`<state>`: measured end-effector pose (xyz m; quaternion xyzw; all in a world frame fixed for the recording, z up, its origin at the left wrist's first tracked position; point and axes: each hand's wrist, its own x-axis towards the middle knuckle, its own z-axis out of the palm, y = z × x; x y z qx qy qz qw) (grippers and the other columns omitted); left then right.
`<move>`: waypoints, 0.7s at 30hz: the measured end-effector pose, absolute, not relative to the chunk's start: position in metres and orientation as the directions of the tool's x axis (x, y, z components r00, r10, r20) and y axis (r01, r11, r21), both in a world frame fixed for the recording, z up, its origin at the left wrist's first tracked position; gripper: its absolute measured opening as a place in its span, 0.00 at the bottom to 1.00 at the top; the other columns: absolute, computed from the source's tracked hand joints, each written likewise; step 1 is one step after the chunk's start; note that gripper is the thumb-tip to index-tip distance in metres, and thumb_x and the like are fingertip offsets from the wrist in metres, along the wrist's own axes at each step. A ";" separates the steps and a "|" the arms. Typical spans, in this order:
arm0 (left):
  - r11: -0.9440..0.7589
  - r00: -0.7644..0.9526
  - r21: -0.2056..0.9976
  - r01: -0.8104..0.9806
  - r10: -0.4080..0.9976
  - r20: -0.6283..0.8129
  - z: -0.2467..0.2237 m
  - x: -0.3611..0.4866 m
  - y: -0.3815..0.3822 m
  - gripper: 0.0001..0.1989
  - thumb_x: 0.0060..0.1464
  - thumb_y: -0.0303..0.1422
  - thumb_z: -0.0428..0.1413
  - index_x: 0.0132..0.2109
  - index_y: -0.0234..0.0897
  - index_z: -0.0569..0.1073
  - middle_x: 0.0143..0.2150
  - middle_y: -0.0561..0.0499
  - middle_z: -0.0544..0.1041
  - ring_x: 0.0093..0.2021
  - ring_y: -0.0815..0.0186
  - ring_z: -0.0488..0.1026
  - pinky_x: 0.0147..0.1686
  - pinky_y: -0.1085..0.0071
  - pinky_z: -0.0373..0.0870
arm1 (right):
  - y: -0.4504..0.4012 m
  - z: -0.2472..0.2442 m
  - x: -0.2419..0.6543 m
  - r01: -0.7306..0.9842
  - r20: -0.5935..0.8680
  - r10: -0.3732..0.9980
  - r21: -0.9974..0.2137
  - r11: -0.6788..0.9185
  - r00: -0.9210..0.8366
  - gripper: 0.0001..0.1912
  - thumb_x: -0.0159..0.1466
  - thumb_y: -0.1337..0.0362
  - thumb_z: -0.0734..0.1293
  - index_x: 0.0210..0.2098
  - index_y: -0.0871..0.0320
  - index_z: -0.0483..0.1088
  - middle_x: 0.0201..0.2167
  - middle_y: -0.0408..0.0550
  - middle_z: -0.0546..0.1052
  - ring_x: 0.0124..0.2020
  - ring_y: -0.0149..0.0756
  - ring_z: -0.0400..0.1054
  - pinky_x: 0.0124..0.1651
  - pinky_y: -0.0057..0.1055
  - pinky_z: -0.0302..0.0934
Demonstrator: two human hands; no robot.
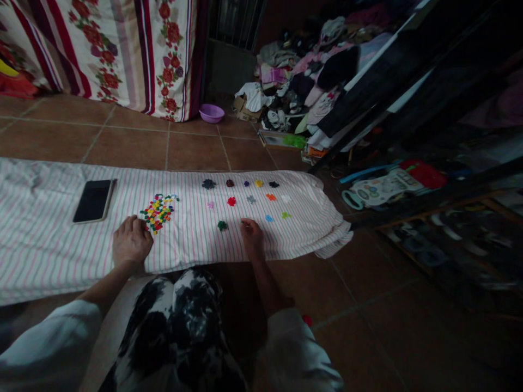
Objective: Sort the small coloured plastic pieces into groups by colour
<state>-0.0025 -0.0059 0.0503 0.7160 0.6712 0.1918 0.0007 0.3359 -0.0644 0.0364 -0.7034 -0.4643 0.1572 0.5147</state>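
Observation:
My left hand (131, 240) rests on the striped cloth with its fingers curled under. It lies against the near left edge of a pile of small multicoloured pieces (159, 212); whether it holds one is hidden. To the right, my right hand (252, 237) is closed in a pinch just above the cloth, and anything between its fingertips is too small to make out. A dark green cluster (222, 225) lies left of that hand, a light blue cluster (268, 218) to its right. Beyond are more clusters sorted by colour, among them a red one (231, 201) and a grey one (251, 200).
A phone (93, 201) lies on the striped cloth (49, 234) left of the pile. On the tiled floor behind stand a purple bowl (211, 113) and a heap of clothes (298, 81). A dark rack (469, 218) with shoes stands at the right.

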 end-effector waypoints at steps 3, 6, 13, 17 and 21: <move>-0.092 0.016 0.275 0.957 0.964 0.265 0.050 -0.002 -0.006 0.14 0.56 0.32 0.46 0.47 0.32 0.69 0.58 0.33 0.69 0.60 0.48 0.65 0.54 0.52 0.63 | -0.065 0.029 0.322 0.525 0.251 0.853 -0.850 -0.032 0.457 0.11 0.61 0.62 0.62 0.38 0.58 0.75 0.37 0.51 0.79 0.35 0.36 0.72 0.41 0.33 0.68; -0.091 0.010 0.277 0.957 0.960 0.280 0.048 -0.003 -0.006 0.14 0.55 0.31 0.46 0.47 0.33 0.69 0.58 0.34 0.69 0.60 0.49 0.65 0.54 0.53 0.63 | -0.060 0.024 0.310 0.569 0.246 0.860 -0.820 -0.062 0.447 0.11 0.61 0.63 0.63 0.38 0.59 0.76 0.36 0.52 0.79 0.37 0.38 0.72 0.45 0.35 0.67; -0.103 0.027 0.241 0.965 0.953 0.301 0.043 -0.004 -0.004 0.15 0.56 0.31 0.45 0.48 0.32 0.68 0.58 0.34 0.69 0.60 0.49 0.65 0.54 0.54 0.63 | -0.049 0.020 0.302 0.675 0.239 0.880 -0.729 -0.116 0.409 0.11 0.61 0.66 0.62 0.39 0.58 0.76 0.37 0.51 0.79 0.40 0.39 0.71 0.47 0.36 0.64; -0.098 0.028 0.225 0.969 0.955 0.297 0.043 -0.004 -0.003 0.14 0.56 0.31 0.46 0.48 0.32 0.68 0.58 0.34 0.70 0.60 0.49 0.66 0.54 0.54 0.64 | -0.049 0.021 0.300 0.715 0.263 0.889 -0.692 -0.097 0.375 0.14 0.62 0.66 0.60 0.41 0.60 0.75 0.39 0.54 0.78 0.42 0.41 0.71 0.49 0.37 0.64; -0.103 0.034 0.212 0.972 0.951 0.307 0.042 -0.005 -0.003 0.14 0.56 0.31 0.46 0.47 0.32 0.68 0.58 0.35 0.70 0.59 0.49 0.66 0.53 0.54 0.65 | -0.051 0.019 0.300 0.739 0.298 0.893 -0.671 -0.055 0.338 0.15 0.62 0.66 0.59 0.42 0.60 0.75 0.39 0.54 0.77 0.42 0.41 0.70 0.50 0.38 0.65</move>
